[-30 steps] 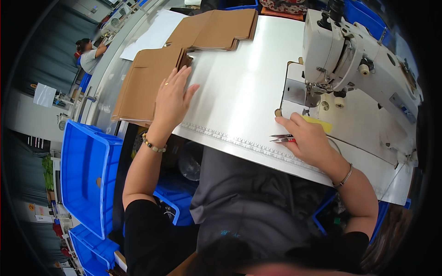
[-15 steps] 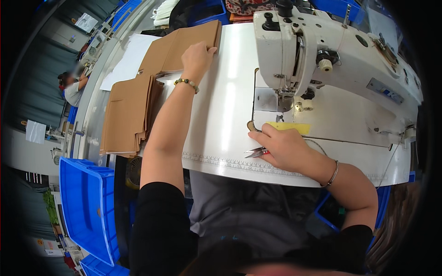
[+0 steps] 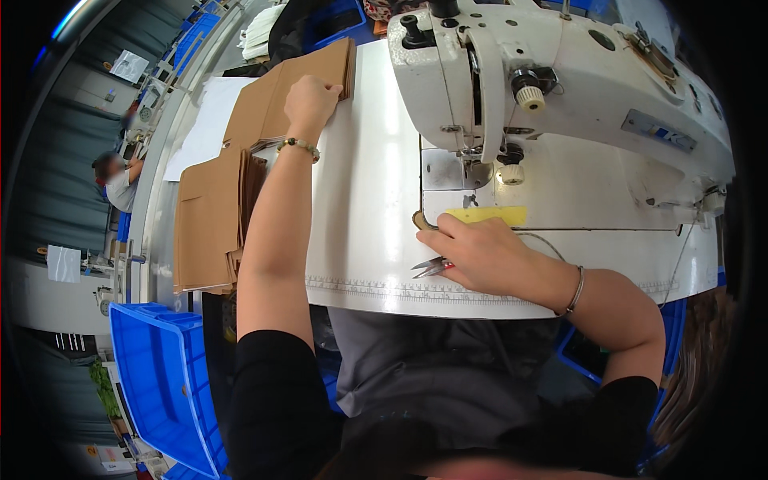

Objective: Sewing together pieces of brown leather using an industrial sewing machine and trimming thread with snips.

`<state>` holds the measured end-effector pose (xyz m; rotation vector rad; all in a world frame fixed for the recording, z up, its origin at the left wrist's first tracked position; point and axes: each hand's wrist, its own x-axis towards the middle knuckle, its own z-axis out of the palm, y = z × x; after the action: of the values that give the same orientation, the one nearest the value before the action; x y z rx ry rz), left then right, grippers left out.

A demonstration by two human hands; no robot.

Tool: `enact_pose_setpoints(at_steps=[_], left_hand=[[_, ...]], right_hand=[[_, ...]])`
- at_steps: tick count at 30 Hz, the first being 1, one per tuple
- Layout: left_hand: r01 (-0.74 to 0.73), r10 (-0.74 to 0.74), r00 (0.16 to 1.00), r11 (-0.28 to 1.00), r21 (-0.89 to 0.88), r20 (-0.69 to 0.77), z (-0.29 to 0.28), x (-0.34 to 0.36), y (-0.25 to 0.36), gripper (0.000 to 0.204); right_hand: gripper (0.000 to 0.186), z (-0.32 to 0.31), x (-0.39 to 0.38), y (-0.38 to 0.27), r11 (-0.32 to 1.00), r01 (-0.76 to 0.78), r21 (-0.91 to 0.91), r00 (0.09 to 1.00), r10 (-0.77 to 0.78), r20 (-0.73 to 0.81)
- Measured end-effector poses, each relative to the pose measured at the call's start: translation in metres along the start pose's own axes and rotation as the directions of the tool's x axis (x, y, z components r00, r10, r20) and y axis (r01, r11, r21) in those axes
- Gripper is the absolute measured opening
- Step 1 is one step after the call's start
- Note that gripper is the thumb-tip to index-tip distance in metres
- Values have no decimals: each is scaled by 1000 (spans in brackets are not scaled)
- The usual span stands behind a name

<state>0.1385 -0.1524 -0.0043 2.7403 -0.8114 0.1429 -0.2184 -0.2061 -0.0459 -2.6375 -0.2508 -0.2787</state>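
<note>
My left hand [image 3: 310,106] is closed at the right edge of a stack of flat brown pieces [image 3: 264,100], fingers curled over its edge. The material could be leather or card; I cannot tell which. A second brown stack [image 3: 210,216] lies nearer me, its layers uneven along the right side. In my right hand [image 3: 484,254] is a pair of thread snips [image 3: 432,266], blades pointing left and red showing by the fingers. That hand rests on the white sewing table [image 3: 360,200], just in front of the needle area of a white sewing machine [image 3: 512,80].
A yellow strip [image 3: 488,214] lies beyond my right hand, beside a small tan curved piece [image 3: 421,220]. White paper [image 3: 210,120] sits left of the far stack. A blue crate [image 3: 164,384] stands at lower left. Another person [image 3: 120,180] sits at far left.
The whole view has shifted, bringing the machine and stacks further left in the picture. Both hands keep nearly the same places on the table, the snips still in the right.
</note>
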Motion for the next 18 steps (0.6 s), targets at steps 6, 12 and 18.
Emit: enact_pose_setpoints(at_steps=[6,12,18], left_hand=[[0,20,993,986,165,-116,-1,5,6,20],[-11,22,996,990,138,-83,-8,1,14,21],[-22,41,992,989,148,-122,-8,0,17,20]], right_hand=[[40,-1,1,-3,999,49,16,996,-48,-69],[51,0,1,-1,1000,9,26,1000,-10,2],[51,0,1,-1,1000,16,19,1000,-16,-10]])
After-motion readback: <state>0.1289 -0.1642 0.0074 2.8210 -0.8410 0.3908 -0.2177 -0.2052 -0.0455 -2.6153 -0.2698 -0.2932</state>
